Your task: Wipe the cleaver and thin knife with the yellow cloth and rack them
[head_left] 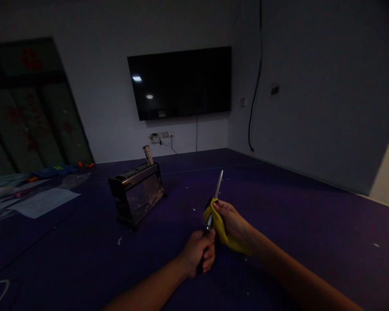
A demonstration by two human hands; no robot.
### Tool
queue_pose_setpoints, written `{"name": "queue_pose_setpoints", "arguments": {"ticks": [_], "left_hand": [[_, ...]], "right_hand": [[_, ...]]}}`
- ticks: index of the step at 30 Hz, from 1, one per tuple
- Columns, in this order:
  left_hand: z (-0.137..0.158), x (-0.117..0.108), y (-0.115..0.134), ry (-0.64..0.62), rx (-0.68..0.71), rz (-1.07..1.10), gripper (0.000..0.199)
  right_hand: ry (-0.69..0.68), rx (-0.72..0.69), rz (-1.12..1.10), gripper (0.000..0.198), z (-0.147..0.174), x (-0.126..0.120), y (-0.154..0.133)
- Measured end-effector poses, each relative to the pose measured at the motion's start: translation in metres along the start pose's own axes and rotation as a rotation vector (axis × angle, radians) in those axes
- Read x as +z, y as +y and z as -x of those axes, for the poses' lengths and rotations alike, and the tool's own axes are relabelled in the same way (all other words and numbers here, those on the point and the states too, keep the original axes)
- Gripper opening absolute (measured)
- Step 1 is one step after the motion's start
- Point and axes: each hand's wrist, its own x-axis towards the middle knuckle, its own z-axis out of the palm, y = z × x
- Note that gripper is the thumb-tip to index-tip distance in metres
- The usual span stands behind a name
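A sharpening steel (pixel 218 185), a slim metal rod with a dark handle, points up and away from me in the middle of the view. My left hand (pixel 197 254) is closed around its handle, just below the metal guard. Folded around the rod above the guard is a yellow cloth (pixel 218 224). My right hand (pixel 231 217) pinches that cloth against the rod, and the cloth's loose end hangs below the wrist. To the left stands a dark knife block (pixel 144 196) with clear sides. One patterned handle (pixel 147 155) sticks up from its far end.
The purple surface (pixel 298 216) carries scattered white scraps. Papers (pixel 48 202) and clear plastic lie at the left, with blue and orange items behind them. A white cable (pixel 1 289) shows at the lower left. A television (pixel 181 84) hangs on the far wall above sockets.
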Motion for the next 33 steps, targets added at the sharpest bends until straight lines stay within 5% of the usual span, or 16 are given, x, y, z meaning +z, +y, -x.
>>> {"name": "queue_pose_setpoints", "arguments": {"ticks": [12, 33], "left_hand": [[-0.004, -0.001, -0.001, 0.029, 0.019, 0.025, 0.05], [-0.01, 0.002, 0.005, 0.088, -0.038, 0.005, 0.051]], "right_hand": [[-0.081, 0.019, 0.031, 0.023, 0.003, 0.006, 0.01], [0.085, -0.025, 0.028, 0.029, -0.002, 0.011, 0.004]]}}
